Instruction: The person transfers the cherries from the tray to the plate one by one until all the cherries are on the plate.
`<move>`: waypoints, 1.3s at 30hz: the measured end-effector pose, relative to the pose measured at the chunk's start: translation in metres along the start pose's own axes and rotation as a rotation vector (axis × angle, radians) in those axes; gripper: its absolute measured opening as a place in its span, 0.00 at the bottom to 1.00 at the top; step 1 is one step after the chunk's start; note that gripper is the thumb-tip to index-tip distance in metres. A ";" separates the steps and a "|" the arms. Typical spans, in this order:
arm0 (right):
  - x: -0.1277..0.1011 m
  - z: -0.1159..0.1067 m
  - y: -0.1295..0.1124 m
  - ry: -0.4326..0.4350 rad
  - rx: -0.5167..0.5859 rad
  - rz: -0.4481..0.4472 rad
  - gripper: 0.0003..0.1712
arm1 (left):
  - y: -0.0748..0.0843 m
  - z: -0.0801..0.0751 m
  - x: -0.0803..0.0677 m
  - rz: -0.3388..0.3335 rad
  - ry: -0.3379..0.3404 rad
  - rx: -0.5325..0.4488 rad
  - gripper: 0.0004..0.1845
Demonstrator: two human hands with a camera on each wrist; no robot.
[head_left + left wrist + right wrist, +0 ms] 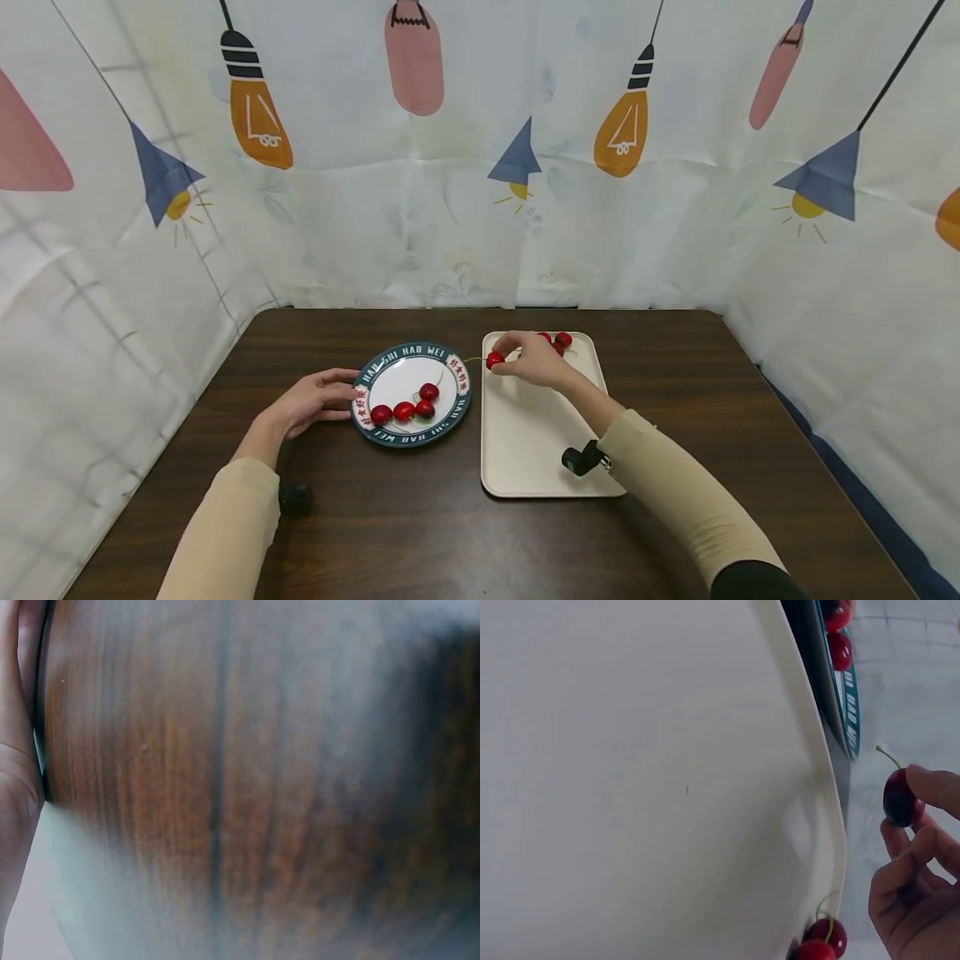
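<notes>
My right hand (531, 360) pinches a red cherry (495, 359) between thumb and fingertips over the tray's upper left edge. In the right wrist view the same cherry (900, 796) shows a thin green stem. My left hand (315, 402) grips the left rim of a round white plate (390, 379) with a dark green lettered border. Several cherries (403, 412) lie on the plate's lower half. More cherries (562, 340) lie at the far end of the cream tray (525, 450), partly hidden behind my right hand.
Both plate and tray stand on a dark brown wooden table (420, 517), the tray close to the plate's right. A white curtain (450, 233) printed with lamps hangs around the table's back and sides. Dark wrist cameras (583, 458) sit at both sleeves.
</notes>
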State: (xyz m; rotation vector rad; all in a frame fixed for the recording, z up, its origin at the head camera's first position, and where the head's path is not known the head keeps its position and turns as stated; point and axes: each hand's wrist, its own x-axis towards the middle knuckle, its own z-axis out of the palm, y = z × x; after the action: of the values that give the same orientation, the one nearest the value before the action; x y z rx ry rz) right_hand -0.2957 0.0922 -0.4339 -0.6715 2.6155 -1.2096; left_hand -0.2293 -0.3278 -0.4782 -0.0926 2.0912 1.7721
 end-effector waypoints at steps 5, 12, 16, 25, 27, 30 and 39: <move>0.005 0.016 -0.013 -0.029 0.017 -0.011 0.16 | 0.001 0.001 -0.001 0.002 0.001 0.001 0.35; 0.007 0.027 -0.020 -0.079 -0.005 -0.041 0.22 | 0.003 0.003 -0.002 -0.001 0.007 0.004 0.35; 0.004 0.023 -0.014 -0.065 -0.006 -0.054 0.20 | 0.003 0.004 -0.001 0.001 0.004 -0.001 0.35; -0.009 -0.009 0.018 0.028 0.036 -0.013 0.16 | 0.003 0.002 -0.002 -0.021 0.014 0.011 0.36; -0.013 -0.018 0.025 0.054 0.041 0.010 0.16 | 0.003 0.003 -0.002 -0.024 0.016 0.012 0.36; -0.019 -0.029 0.035 0.094 0.051 0.054 0.15 | 0.003 0.003 -0.002 -0.024 0.019 0.009 0.36; -0.024 -0.039 0.054 0.102 0.017 0.125 0.16 | 0.004 0.004 -0.002 -0.027 0.021 -0.002 0.37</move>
State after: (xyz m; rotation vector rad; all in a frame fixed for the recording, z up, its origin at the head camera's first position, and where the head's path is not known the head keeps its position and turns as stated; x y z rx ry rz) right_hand -0.3057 0.1608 -0.4501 -0.4467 2.6802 -1.2581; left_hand -0.2277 -0.3235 -0.4748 -0.1392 2.0929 1.7650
